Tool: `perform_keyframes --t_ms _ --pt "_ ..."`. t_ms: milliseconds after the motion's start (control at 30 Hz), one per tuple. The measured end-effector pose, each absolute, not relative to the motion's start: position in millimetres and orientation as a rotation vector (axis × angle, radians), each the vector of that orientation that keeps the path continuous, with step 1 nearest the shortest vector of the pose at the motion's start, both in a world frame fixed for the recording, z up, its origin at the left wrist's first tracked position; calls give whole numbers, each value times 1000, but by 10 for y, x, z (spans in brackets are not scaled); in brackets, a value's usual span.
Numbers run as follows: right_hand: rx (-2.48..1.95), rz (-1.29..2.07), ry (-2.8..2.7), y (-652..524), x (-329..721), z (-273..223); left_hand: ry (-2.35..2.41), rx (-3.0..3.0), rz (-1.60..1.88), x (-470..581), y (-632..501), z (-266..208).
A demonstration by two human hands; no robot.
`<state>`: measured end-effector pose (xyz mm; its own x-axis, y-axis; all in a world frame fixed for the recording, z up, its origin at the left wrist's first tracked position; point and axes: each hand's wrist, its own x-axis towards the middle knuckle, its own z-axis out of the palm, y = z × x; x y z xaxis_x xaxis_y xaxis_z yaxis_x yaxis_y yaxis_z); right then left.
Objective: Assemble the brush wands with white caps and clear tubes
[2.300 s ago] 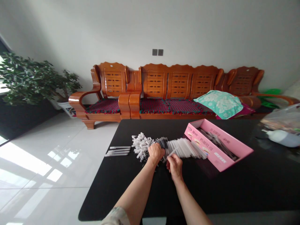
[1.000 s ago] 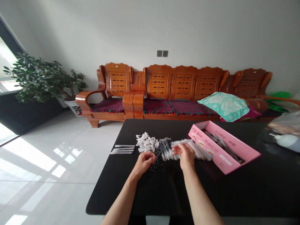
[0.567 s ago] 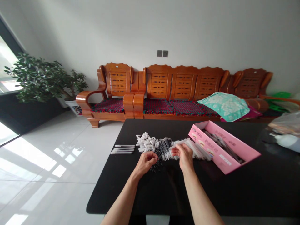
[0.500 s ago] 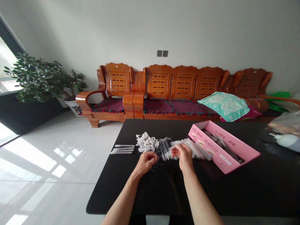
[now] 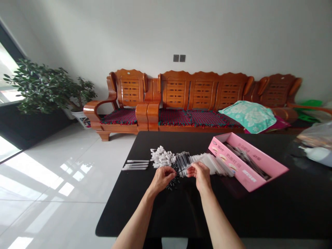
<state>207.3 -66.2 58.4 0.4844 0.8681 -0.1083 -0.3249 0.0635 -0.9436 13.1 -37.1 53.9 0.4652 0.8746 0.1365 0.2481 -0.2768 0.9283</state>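
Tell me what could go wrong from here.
The left hand might scatter the small black pieces close beside it. The right hand, by the row of pale tubes, could knock some out of line. Its pinched slim tube might slip.

Wooden sofa [image 5: 203, 90] before a pale wall [image 5: 124, 34]

Red-and-green woven covers [image 5: 173, 117] lie on the sofa's seat; a teal floral cloth [image 5: 249, 116] rests toward the sofa's right end, over something magenta [image 5: 281, 122]; two dark wall plates [image 5: 176, 58] sit above the sofa's back; left of the sofa, a leafy plant [image 5: 46, 86] stands in a white pot [image 5: 80, 117]; in front of the sofa's right end are a clear plastic bag [image 5: 317, 134] and a white container [image 5: 315, 154].
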Motion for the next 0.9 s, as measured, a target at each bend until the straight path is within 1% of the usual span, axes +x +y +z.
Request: perform_keyframes --t_ms 267,433,533,633,767,900 --pt "-1150 1158 -507 -677 1788 545 736 1437 986 360 -403 543" --pt "-961 1336 -370 -680 1859 496 787 1301 1100 295 -333 545" --pt "-802 1351 -258 -703 1934 476 909 1227 1234 131 -218 492" --pt "-765 1375 -262 -730 1950 468 1120 1299 1233 -33 -122 396" --pt "-750 1376 -251 -727 1946 449 1433 1535 1084 -120 -116 265" --pt "-797 1380 -268 -714 1963 364 1460 1836 976 -99 -192 187"
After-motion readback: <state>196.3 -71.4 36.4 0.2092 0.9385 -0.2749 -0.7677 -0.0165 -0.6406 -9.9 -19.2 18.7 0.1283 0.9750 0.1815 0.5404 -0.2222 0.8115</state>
